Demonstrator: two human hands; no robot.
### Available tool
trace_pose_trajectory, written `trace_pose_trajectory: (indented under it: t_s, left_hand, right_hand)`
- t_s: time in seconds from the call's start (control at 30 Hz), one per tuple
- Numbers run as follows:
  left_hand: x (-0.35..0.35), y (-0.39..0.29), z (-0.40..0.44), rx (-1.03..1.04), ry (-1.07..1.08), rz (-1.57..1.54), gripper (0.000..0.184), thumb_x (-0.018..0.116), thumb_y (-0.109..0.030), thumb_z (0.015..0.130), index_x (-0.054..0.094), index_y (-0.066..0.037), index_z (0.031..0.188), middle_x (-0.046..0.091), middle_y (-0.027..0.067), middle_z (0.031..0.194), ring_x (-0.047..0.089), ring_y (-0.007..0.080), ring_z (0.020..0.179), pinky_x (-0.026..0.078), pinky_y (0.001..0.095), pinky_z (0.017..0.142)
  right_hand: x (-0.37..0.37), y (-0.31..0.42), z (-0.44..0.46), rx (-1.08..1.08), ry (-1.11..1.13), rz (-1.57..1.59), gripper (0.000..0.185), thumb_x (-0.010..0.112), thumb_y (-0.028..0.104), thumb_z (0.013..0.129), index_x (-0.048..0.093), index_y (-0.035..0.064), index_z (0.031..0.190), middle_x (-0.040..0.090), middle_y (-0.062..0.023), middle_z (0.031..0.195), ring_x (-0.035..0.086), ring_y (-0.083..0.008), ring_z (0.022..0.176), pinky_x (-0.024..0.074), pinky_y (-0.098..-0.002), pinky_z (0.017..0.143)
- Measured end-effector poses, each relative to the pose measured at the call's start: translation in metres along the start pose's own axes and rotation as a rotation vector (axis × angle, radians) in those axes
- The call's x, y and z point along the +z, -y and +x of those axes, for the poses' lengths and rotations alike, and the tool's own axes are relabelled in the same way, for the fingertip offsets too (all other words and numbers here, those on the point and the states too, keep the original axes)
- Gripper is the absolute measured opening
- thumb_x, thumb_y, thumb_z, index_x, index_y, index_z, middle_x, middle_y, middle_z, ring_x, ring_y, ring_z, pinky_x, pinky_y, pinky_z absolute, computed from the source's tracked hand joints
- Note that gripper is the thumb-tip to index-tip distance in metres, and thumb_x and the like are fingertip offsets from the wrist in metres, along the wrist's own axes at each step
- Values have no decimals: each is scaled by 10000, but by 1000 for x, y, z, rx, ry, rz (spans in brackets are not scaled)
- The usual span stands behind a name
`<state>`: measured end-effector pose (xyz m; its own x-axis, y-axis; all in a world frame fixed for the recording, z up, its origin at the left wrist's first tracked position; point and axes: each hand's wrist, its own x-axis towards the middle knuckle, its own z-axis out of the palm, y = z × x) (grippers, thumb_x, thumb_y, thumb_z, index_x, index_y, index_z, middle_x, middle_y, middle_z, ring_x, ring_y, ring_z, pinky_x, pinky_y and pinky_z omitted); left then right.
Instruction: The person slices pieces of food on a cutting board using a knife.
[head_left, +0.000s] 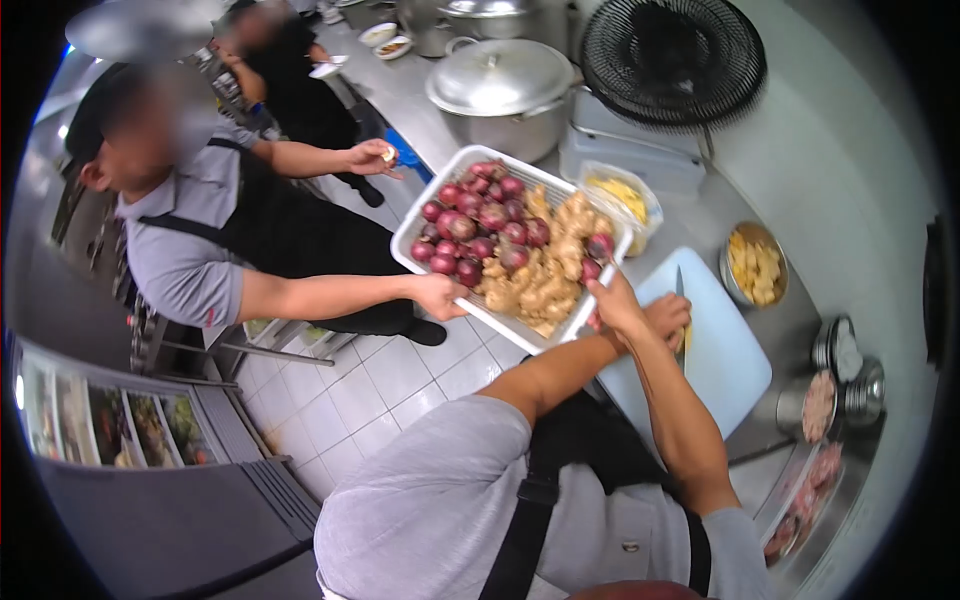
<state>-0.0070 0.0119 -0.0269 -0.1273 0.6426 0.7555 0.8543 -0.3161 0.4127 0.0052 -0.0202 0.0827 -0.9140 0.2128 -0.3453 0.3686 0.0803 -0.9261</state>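
Observation:
My right hand (615, 302) grips the near right rim of a white plastic tray (408, 232). Red onions (462, 228) fill one side of it and ginger (540, 285) the other, with two onions by my fingers. My left arm passes under my right forearm, and my left hand (668, 315) is curled over a light blue cutting board (725, 350). Beside its fingers lie a knife (680, 282) and a yellow piece; what it holds is hidden. A co-worker's hand (438, 296) holds the tray's left side; their other hand (372, 157) has a small pale piece.
Lidded pots (500, 80) and a black fan (672, 60) stand at the back. A tub of yellow slices (618, 195) is behind the tray. A metal bowl (755, 265), jars and raw meat (815, 490) are at right. Another person (290, 80) stands farther off.

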Motion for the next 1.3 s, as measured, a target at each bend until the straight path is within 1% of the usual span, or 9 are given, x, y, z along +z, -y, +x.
trace_pose_trajectory:
  t_s: [0.23,0.37,0.4,0.47,0.57,0.7,1.1,1.2,1.3]
  left_hand:
    - [-8,-4,-2,-79,32,61,309,719,-148,762,572,-66,1021,558,160,1181,553,355,1019,498,461,877]
    - [-6,1,-18,-49,-41,49,297,731,-185,749,584,-76,982,583,154,1135,570,360,994,507,469,860]
    - [9,21,-29,4,-9,79,295,737,-180,727,589,-80,962,600,156,1117,577,372,981,512,476,854]
    - [-30,-15,-17,-134,99,69,376,731,-297,831,598,-89,1114,561,170,1191,554,366,1059,483,478,955]
    - [-49,-25,-12,-219,159,110,356,722,-247,836,597,-93,1132,550,156,1231,542,364,1087,488,494,973]
    - [-59,-29,-18,-186,126,63,353,709,-156,772,585,-65,1090,542,184,1228,541,386,1111,502,500,975]
    - [-50,-45,16,-210,135,6,344,684,-54,771,595,-33,1102,571,209,1216,581,413,1101,522,479,965]
    - [-31,-47,23,-227,118,12,350,697,-57,781,600,-32,1116,564,201,1243,574,405,1115,523,475,973]
    - [-14,-44,25,-274,168,11,342,703,-61,800,603,-36,1126,555,191,1266,564,399,1134,524,474,979]
  right_hand:
    - [-15,2,11,25,8,76,383,588,79,1078,486,-14,1435,676,-148,756,619,-212,436,454,-360,347]
    - [5,-72,70,-502,-217,-68,344,637,140,1060,568,-43,1343,722,-216,841,704,-293,575,557,-438,516]
    - [5,-68,78,-487,-290,-243,343,648,161,1055,589,-57,1314,745,-248,894,758,-325,687,604,-450,622]
    - [-4,38,11,117,-34,-187,398,672,222,1042,595,-85,1283,751,-295,1019,768,-395,970,603,-477,854]
    - [0,36,11,112,-129,-174,389,672,248,1036,606,-97,1203,743,-331,1086,719,-466,1115,558,-529,957]
    - [8,-11,41,-317,-341,-273,394,664,279,1039,611,-90,1165,718,-367,1112,688,-540,1093,535,-584,958]
    - [12,13,15,36,-168,-50,425,660,284,1043,569,-101,1199,731,-346,1057,720,-517,1045,549,-567,951]
    - [12,12,13,12,-104,0,380,634,213,1069,526,-131,1190,748,-301,938,743,-400,615,599,-499,574]
    - [19,5,22,-7,-106,75,364,636,198,1073,516,-126,1185,747,-274,887,718,-336,525,575,-448,467]
